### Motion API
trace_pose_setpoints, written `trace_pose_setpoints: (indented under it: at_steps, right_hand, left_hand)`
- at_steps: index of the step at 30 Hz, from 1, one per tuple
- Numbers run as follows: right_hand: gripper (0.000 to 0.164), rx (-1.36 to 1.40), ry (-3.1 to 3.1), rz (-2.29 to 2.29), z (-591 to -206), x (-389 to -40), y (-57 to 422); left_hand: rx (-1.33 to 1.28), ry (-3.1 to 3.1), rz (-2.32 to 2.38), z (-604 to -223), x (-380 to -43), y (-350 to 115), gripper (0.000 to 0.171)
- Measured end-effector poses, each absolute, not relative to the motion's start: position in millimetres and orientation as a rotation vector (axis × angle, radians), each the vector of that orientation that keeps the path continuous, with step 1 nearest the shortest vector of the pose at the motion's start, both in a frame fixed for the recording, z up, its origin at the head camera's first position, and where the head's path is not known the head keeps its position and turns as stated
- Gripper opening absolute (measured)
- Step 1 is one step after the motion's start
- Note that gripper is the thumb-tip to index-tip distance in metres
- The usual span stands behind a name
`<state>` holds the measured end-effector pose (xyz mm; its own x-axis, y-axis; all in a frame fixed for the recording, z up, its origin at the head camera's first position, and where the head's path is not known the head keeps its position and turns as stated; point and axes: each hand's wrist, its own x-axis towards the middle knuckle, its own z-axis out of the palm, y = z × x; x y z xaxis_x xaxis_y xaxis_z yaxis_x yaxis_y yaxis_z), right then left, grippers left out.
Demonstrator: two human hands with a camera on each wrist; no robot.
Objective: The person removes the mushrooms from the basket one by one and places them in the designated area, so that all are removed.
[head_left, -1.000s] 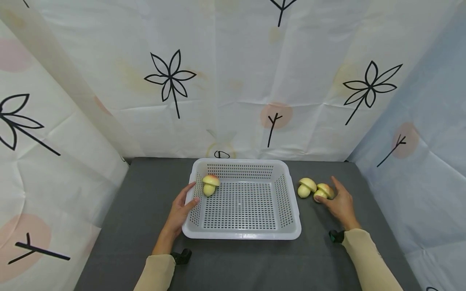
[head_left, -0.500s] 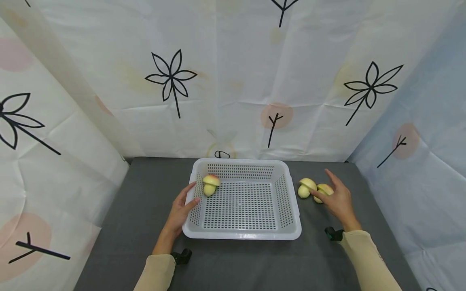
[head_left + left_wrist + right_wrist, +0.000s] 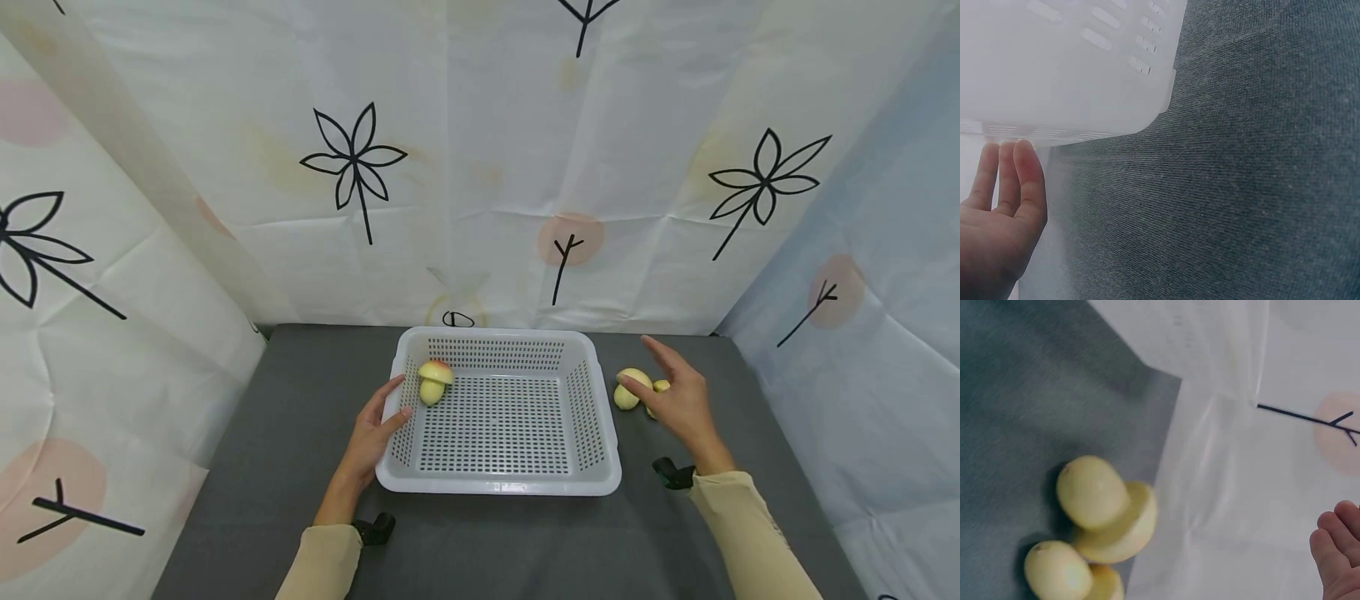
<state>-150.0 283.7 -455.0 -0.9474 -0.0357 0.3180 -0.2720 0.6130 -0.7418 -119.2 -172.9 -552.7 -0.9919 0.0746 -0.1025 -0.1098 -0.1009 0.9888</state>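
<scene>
A white perforated plastic basket (image 3: 517,483) sits on the grey table. My left hand (image 3: 370,433) grips its left side, with the thumb over the rim; in the left wrist view, the fingers (image 3: 1025,169) touch the outer wall. Inside, against the left wall, lies a mushroom (image 3: 433,382) with a yellow, reddish-topped cap. Two more mushrooms rest right of the basket: a pale yellow one (image 3: 626,397) and a second (image 3: 660,387) mostly hidden by my right hand (image 3: 684,408). That hand hovers over them, thumb and fingers spread, holding nothing. Both mushrooms appear in the right wrist view.
Dark grey cloth covers the table (image 3: 480,542). White printed fabric (image 3: 480,167) hangs behind the table, and more fabric walls (image 3: 885,333) stand at both sides. The basket's right rim (image 3: 609,417) lies just left of the two loose mushrooms.
My right hand has moved left and slightly away from me, from the right-hand mushroom to above the pale left one. The left hand, basket and mushrooms stay in place.
</scene>
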Motion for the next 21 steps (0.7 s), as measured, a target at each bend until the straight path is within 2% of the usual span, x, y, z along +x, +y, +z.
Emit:
trace_pose_setpoints:
  at_steps: [21]
  right_hand:
    - [0.072,0.530,-2.571,1.330,-444.3,-160.1,204.7]
  left_hand:
    - [-0.037,2.019,2.244,-553.6,-119.1,-173.3,0.063]
